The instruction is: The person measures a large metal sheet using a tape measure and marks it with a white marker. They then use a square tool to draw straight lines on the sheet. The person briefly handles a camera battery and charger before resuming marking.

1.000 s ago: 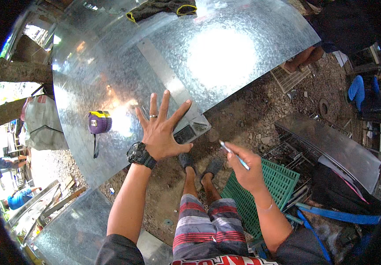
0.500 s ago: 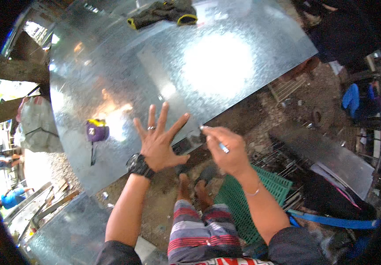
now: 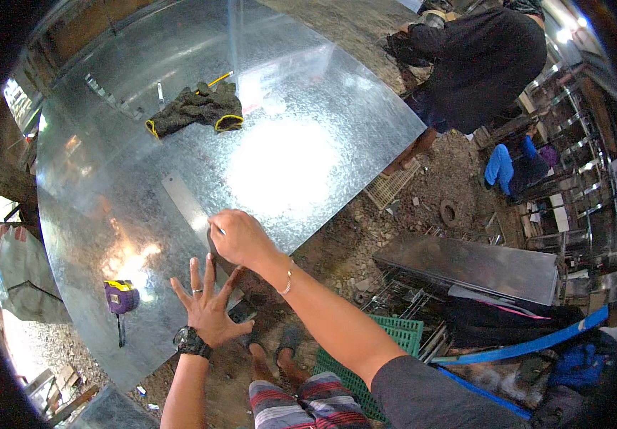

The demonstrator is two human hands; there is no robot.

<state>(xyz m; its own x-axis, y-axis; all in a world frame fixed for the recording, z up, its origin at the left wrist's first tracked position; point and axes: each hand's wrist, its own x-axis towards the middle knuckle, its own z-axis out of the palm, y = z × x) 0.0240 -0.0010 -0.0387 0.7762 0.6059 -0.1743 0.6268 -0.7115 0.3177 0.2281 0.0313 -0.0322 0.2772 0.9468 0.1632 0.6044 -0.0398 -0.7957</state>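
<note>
- Left hand (image 3: 212, 314), a black watch (image 3: 192, 342) at its wrist, lies palm down at the near edge of the metal sheet (image 3: 94, 193), fingers spread wide apart and gripping nothing; its forearm points just past twelve o'clock.
- Right hand (image 3: 240, 239), at one o'clock from the left, is curled over, fingers drawn together round a pen (image 3: 221, 230) of which only a scrap shows; its forearm slants toward ten.
- Flat metal strip (image 3: 183, 204), pale and straight-edged, lies on the sheet, running from eleven toward five, partly hidden by the right hand.
- Purple-and-yellow tape measure (image 3: 120, 297) sits at nine from the left hand.
- Sheet surface is silvery and mottled, with white glare at one from the right hand.
- Dark gloves (image 3: 197, 109) with yellow cuffs lie at twelve from the left hand.
</note>
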